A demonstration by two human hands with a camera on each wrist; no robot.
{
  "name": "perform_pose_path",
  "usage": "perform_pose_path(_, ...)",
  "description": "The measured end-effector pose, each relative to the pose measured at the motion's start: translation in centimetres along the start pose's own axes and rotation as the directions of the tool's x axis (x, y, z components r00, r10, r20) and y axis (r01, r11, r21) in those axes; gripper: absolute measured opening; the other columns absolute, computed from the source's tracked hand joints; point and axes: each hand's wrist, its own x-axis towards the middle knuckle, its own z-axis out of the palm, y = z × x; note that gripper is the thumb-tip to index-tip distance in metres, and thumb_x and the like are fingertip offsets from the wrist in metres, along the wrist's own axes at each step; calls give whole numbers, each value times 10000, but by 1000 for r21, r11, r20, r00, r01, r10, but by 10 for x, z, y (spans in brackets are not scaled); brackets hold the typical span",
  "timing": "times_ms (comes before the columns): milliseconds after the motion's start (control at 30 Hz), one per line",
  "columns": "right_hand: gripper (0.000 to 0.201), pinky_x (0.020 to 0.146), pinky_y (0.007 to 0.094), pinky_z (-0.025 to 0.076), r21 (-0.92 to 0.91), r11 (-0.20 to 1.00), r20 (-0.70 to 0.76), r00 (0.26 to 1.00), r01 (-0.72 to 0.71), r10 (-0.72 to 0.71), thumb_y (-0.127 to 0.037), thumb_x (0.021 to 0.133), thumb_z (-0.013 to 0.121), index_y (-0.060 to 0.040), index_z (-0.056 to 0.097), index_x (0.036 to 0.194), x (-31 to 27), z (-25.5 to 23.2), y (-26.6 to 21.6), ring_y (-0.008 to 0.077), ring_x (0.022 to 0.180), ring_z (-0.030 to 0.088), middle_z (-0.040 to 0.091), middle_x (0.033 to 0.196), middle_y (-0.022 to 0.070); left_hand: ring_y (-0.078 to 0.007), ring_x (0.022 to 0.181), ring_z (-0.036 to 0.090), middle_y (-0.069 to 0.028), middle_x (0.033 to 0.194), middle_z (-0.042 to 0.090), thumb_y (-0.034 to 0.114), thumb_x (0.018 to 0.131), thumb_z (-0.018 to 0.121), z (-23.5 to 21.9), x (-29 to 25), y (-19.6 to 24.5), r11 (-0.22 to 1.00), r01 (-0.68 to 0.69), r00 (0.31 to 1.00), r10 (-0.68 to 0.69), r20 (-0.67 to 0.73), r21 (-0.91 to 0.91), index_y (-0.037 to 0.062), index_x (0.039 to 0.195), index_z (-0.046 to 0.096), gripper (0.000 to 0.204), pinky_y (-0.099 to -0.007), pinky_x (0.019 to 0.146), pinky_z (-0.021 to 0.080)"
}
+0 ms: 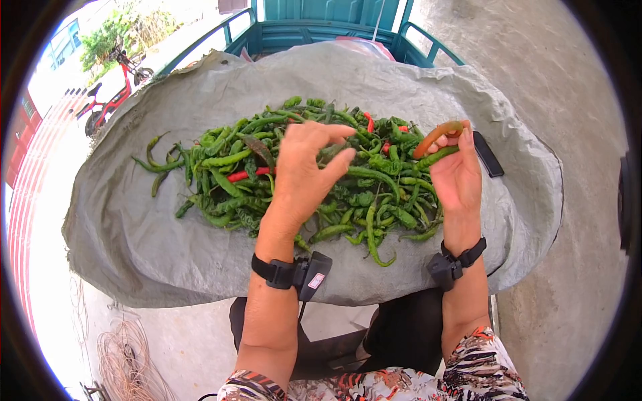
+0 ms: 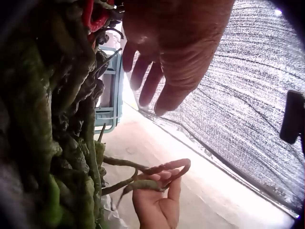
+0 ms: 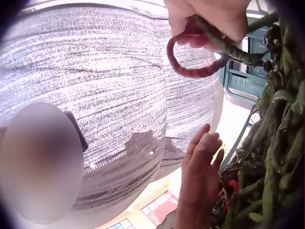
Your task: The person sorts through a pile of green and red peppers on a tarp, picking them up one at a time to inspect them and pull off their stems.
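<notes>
A heap of green peppers (image 1: 227,180) with a few red ones lies on a grey sheet (image 1: 167,254). Above its middle, the left hand (image 1: 307,160) has its fingers extended and holds nothing visible; in the left wrist view the hand (image 2: 171,52) hangs with fingers apart from the peppers. At the heap's right side the right hand (image 1: 458,174) holds a curved reddish-brown pepper (image 1: 435,137) and a green pepper (image 1: 436,158) between thumb and fingers. The right wrist view shows the right hand (image 3: 214,19) gripping the curled reddish pepper (image 3: 190,71) and a green one.
A dark phone (image 1: 488,155) lies on the sheet right of the heap. Behind stands a teal metal cart bed (image 1: 307,30). A red bicycle (image 1: 119,93) is at the back left, and coiled wire (image 1: 130,361) lies on the ground at the lower left.
</notes>
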Motion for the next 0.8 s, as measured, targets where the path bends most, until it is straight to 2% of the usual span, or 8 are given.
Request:
perform_pose_path(33, 190, 867, 334, 481, 1, 1000, -20, 1000, 3, -3, -172, 1010, 579, -118, 603, 1191, -1, 7, 2, 141, 924, 576, 642, 1068, 25, -220, 1025, 527, -28, 967, 637, 50, 776, 726, 0, 0, 2, 995, 45, 995, -36, 97, -94, 97, 1170, 683, 399, -361, 947, 415)
perform_pose_path(167, 200, 820, 329, 486, 43, 999, -101, 995, -2, 6, -153, 1000, 594, -110, 584, 1195, -1, 30, 13, 152, 917, 586, 634, 1055, 48, -226, 1025, 526, -22, 957, 643, 84, 760, 768, 4, -1, 12, 995, 21, 979, 0, 203, -102, 116, 1217, 679, 467, -364, 955, 403)
perform_pose_path(267, 208, 828, 333, 487, 103, 994, -126, 991, -32, 45, -155, 998, 598, -114, 577, 1201, 0, 42, 23, 154, 926, 584, 628, 1070, 44, -234, 1035, 524, -34, 977, 633, 119, 753, 789, 7, -3, 3, 993, -118, 965, 118, 235, -15, 105, 1241, 662, 504, -366, 959, 395)
perform_pose_path(367, 217, 839, 338, 487, 137, 987, -62, 993, -88, 97, -160, 998, 599, -119, 569, 1209, -2, 50, 31, 153, 941, 580, 623, 1088, 42, -230, 1032, 538, -44, 1033, 629, 122, 747, 800, 9, -4, 3, 995, -104, 974, 102, 200, 1, 84, 1240, 658, 514, -370, 955, 414)
perform_pose_path(500, 205, 975, 375, 464, 193, 960, 133, 975, -201, 177, -202, 1012, 577, -147, 558, 1209, -4, 44, 35, 178, 1068, 579, 570, 1107, 16, -241, 944, 579, -69, 1023, 638, 66, 751, 765, 11, -4, 9, 963, 150, 987, -132, 93, -223, 87, 1220, 660, 481, -364, 862, 467)
perform_pose_path(600, 211, 936, 367, 459, 183, 962, 75, 978, -204, 193, -212, 1016, 575, -136, 568, 1212, -5, 45, 37, 173, 1034, 573, 571, 1103, 17, -174, 936, 596, -54, 1060, 645, 42, 785, 743, 6, -2, 15, 931, 207, 973, -165, 160, -301, 41, 1219, 657, 443, -322, 879, 483)
perform_pose_path(667, 225, 891, 351, 481, 183, 966, -36, 981, -182, 192, -177, 1006, 587, -121, 566, 1223, -6, 50, 38, 159, 982, 572, 601, 1094, 38, -161, 903, 605, -56, 1030, 661, 34, 812, 711, 4, -2, 8, 935, 160, 970, -88, 228, -316, 29, 1202, 665, 393, -308, 851, 488)
perform_pose_path(800, 227, 850, 338, 501, 225, 962, -143, 972, -153, 188, -158, 1009, 579, -110, 563, 1231, -3, 40, 35, 154, 933, 583, 617, 1093, 57, -132, 798, 610, -53, 889, 684, 55, 872, 663, 3, -3, 5, 966, 170, 961, -119, 251, -196, 23, 1147, 688, 278, -289, 777, 494)
